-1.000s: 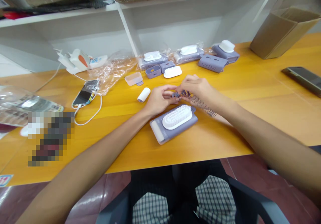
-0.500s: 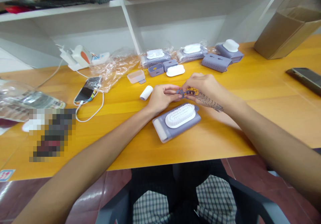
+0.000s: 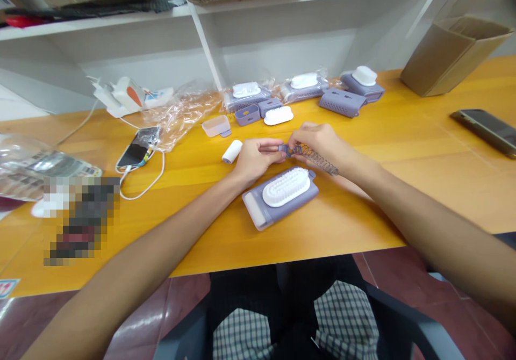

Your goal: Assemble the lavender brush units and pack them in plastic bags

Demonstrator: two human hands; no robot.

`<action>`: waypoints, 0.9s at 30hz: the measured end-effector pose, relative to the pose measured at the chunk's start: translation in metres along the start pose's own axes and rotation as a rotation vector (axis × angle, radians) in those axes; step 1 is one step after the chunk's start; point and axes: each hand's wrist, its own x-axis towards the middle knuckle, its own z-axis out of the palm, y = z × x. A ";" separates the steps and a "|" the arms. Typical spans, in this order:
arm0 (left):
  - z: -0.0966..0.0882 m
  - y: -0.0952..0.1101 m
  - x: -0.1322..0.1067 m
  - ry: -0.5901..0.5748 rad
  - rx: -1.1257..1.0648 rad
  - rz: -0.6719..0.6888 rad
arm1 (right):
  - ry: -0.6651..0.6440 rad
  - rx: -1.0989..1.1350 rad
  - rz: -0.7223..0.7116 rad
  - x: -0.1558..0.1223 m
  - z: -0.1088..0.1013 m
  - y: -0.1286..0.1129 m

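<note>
My left hand (image 3: 258,158) pinches a small purple plastic part (image 3: 284,149) between thumb and fingers. From the right, my right hand (image 3: 318,142) grips a metal coil spring (image 3: 320,161) whose near end meets that part; the fingers hide exactly how the two join. The spring's loose end trails under my right wrist. Just below both hands lies a purple case (image 3: 278,212) with a white bristle brush (image 3: 287,187) on top, bristles up. Beside my left hand rests a short white cylinder (image 3: 233,151).
Behind the hands stand purple holders (image 3: 342,102), a white brush (image 3: 279,115), a clear tray (image 3: 216,126) and plastic-wrapped sets (image 3: 304,87). A charging phone (image 3: 139,148) with its cable lies left, another phone (image 3: 486,129) right. A cardboard box (image 3: 451,54) stands at the back right.
The spring's loose end now looks shorter and more tightly bunched under my right hand. Both hands stay together at nearly the same spot, and the whole view has shifted slightly.
</note>
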 end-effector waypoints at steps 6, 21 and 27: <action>0.000 -0.002 0.000 0.003 0.020 0.012 | -0.010 -0.035 0.065 0.000 -0.003 -0.009; 0.002 0.006 -0.005 -0.015 -0.041 0.014 | 0.067 0.020 0.020 -0.001 0.004 -0.006; 0.001 0.007 -0.005 -0.052 -0.029 0.010 | 0.076 0.085 -0.012 0.000 0.004 -0.005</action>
